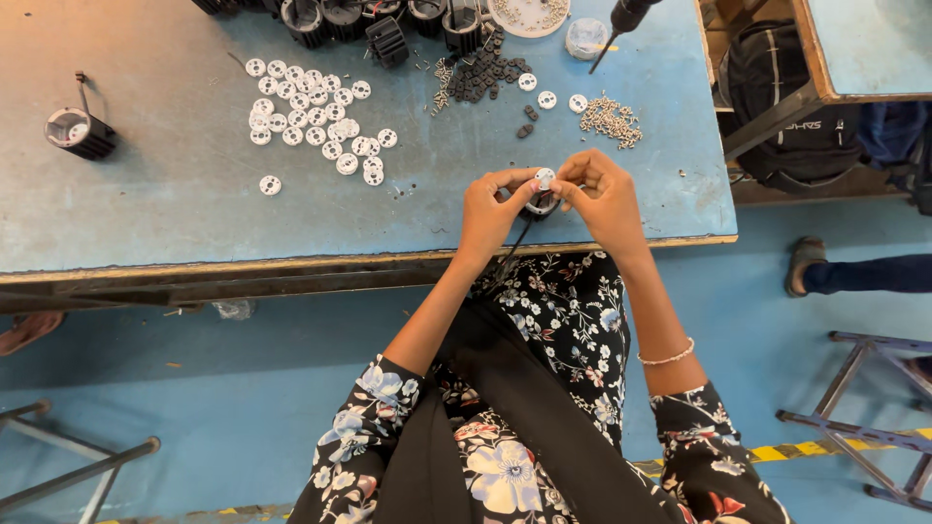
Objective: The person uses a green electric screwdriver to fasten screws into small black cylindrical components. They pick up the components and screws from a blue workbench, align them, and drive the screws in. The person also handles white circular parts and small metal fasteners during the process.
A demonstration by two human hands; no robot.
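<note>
Both hands meet above the near edge of the blue worktable (146,194). My left hand (490,209) and my right hand (602,199) pinch a small white round disc (545,178) sitting on top of a small black housing (539,205), from which a thin dark wire hangs down toward my lap. The fingers hide most of the housing.
A cluster of several white discs (311,121) lies on the table to the left. Small black parts (485,76), a pile of screws (610,118), black housings (335,17) and a screwdriver tip (621,19) sit at the back. A lone black housing (80,131) stands far left. A backpack (786,87) and another person's foot (806,264) are at right.
</note>
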